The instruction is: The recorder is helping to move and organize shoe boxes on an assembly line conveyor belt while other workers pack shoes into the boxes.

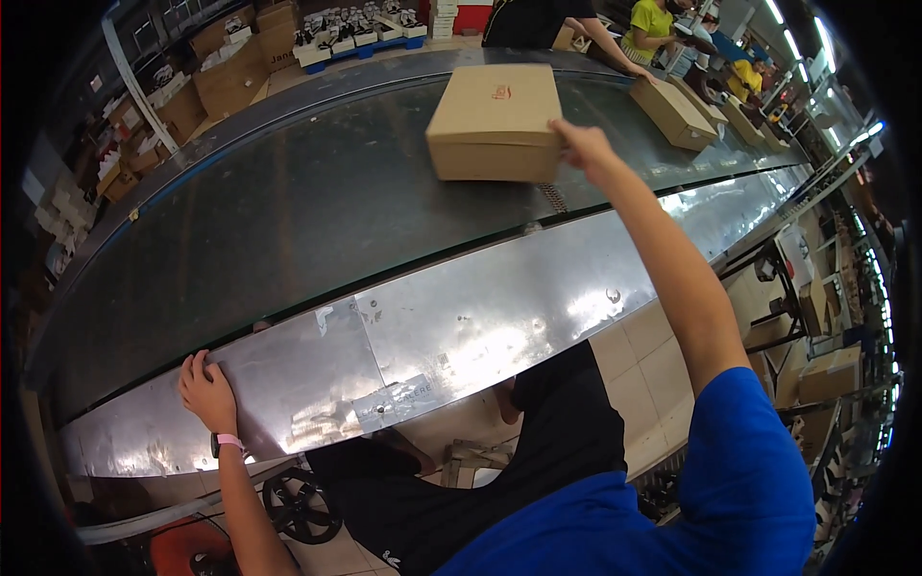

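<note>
A closed tan cardboard box (495, 110) with a small red mark on its lid is at the dark conveyor belt (317, 182), in front of me. My right hand (586, 152), arm stretched forward, grips the box's right side near the lid's edge, thumb and fingers closed on it. Whether the box's underside touches the belt, I cannot tell. To the left, my left hand (206, 389) rests on the shiny metal ledge (461, 307) along the belt, fingers apart and holding nothing. A pink band and a dark watch circle that wrist.
More tan boxes (672, 113) stand on the belt at the far right, one touched by another person's hand (639, 72). Several people work farther back. Beyond the belt, a blue pallet (360, 48) bears stacked white boxes, with open cartons (230, 82) left of it.
</note>
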Tool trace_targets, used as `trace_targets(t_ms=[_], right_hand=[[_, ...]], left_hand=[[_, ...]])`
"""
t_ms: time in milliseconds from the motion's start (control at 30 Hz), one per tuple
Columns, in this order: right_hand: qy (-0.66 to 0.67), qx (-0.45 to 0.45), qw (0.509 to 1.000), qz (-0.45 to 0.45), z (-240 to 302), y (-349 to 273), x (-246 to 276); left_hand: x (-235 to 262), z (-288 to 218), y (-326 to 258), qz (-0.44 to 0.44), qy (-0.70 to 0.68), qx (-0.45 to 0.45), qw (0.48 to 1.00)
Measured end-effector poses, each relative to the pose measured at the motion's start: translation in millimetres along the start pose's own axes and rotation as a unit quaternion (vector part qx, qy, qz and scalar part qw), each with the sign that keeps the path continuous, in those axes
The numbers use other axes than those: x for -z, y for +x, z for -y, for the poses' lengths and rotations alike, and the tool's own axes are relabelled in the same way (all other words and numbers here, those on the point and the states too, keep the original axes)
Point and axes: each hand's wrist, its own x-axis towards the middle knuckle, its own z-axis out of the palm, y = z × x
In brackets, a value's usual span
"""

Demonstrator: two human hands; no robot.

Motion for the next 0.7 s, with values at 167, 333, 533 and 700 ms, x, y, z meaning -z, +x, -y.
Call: trace_targets(t_ms=[167, 333, 533, 700], right_hand=[[0.069, 0.021, 0.930, 0.361, -20.0, -99.0, -98.1], [0.049, 0.031, 0.803, 0.592, 39.9, -165.1, -147.3], [-0.159, 0.331, 0.919, -0.143, 4.5, 2.9, -104.8], [-0.074, 0.169, 0.980, -0.071, -36.8, 48.4, -94.6]], left_hand=[[-0.2, -6.7, 2.3, 0.004, 0.003, 0.001, 1.000], [2.8, 8.4, -2.1, -0.005, -0.004, -0.002, 1.000], [8.4, -14.7, 0.5, -0.001, -0.009, 0.008, 1.000], [-0.2, -19.6, 0.5, 0.003, -0.019, 0.009, 1.000]])
